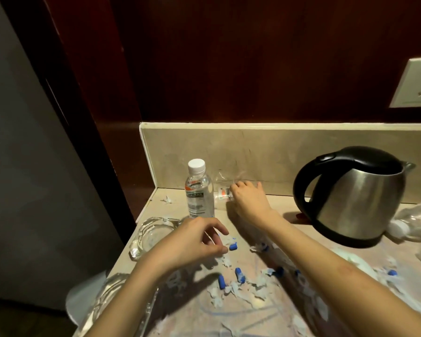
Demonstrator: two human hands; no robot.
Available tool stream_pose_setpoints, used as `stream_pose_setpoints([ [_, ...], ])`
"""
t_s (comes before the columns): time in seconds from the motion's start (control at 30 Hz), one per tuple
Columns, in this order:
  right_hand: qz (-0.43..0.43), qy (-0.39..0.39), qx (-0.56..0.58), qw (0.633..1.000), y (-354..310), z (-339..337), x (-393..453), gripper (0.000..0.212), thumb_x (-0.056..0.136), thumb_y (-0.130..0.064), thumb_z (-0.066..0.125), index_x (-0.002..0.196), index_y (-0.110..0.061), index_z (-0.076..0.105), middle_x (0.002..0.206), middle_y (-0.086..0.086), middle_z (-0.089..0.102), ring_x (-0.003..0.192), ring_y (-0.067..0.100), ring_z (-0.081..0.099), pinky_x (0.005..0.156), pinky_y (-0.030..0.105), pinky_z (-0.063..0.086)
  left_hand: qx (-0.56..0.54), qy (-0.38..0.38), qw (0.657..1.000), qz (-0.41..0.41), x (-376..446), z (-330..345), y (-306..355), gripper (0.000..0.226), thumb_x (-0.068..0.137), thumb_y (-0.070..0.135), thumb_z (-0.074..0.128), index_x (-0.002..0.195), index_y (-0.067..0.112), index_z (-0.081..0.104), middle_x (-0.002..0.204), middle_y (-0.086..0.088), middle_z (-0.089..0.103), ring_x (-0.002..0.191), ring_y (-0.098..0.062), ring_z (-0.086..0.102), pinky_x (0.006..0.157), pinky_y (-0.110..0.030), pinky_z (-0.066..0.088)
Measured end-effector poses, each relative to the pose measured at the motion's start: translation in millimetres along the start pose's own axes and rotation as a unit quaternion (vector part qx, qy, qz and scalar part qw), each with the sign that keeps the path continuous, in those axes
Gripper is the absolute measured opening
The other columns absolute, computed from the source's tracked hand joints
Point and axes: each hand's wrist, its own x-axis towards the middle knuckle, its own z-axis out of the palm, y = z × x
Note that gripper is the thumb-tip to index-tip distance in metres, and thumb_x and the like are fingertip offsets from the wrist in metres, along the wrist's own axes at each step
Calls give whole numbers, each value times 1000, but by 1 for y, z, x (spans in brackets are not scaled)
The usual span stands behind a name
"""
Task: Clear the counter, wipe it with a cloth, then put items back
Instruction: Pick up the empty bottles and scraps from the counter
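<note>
My right hand (247, 199) reaches to the back of the beige counter (289, 310) and grips a crumpled clear plastic wrapper (223, 188) with a small printed label. A water bottle (199, 190) with a white cap stands upright just left of that hand. My left hand (195, 242) hovers low over the counter with fingers loosely curled, its fingertips close to a small blue piece (233, 246), holding nothing. Several blue pieces such as one (240, 274) and torn pale paper scraps (231, 288) litter the counter in front.
A steel kettle (355, 198) with a black handle stands at the right. Crumpled clear plastic (416, 222) lies beside it. A glass ashtray (153, 234) sits at the counter's left edge, another glass item (112, 295) nearer me. A wall socket (416, 83) is up right.
</note>
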Motion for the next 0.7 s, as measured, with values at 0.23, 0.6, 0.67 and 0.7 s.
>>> stream_pose_setpoints([
  [0.23, 78, 69, 183, 978, 28, -26, -9, 19, 89, -13, 53, 103, -3, 61, 106, 16, 66, 99, 36, 59, 79, 37, 43, -54, 11, 998, -5, 3, -1, -5, 43, 82, 31, 73, 120, 28, 55, 92, 6, 71, 77, -1, 66, 76, -19, 51],
  [0.6, 112, 24, 666, 737, 51, -94, -98, 20, 91, -17, 61, 110, -13, 66, 107, 5, 71, 103, 14, 68, 91, 38, 52, -229, 95, 968, 33, 13, -1, 19, 41, 87, 23, 65, 124, 28, 48, 114, 2, 62, 101, -13, 65, 91, -34, 53],
  [0.67, 116, 18, 700, 705, 52, -97, -110, 27, 85, -20, 64, 111, -13, 66, 109, 7, 71, 105, 17, 68, 93, 41, 52, -248, 94, 963, 43, 16, 0, 24, 38, 88, 22, 65, 122, 26, 50, 114, 0, 63, 102, -13, 65, 92, -34, 53],
  [0.7, 118, 17, 711, 693, 52, -97, -115, 32, 80, -23, 65, 111, -13, 66, 109, 8, 71, 106, 18, 67, 93, 43, 52, -252, 90, 962, 50, 17, 1, 27, 36, 89, 22, 65, 122, 26, 51, 114, 0, 64, 103, -14, 65, 91, -34, 53],
])
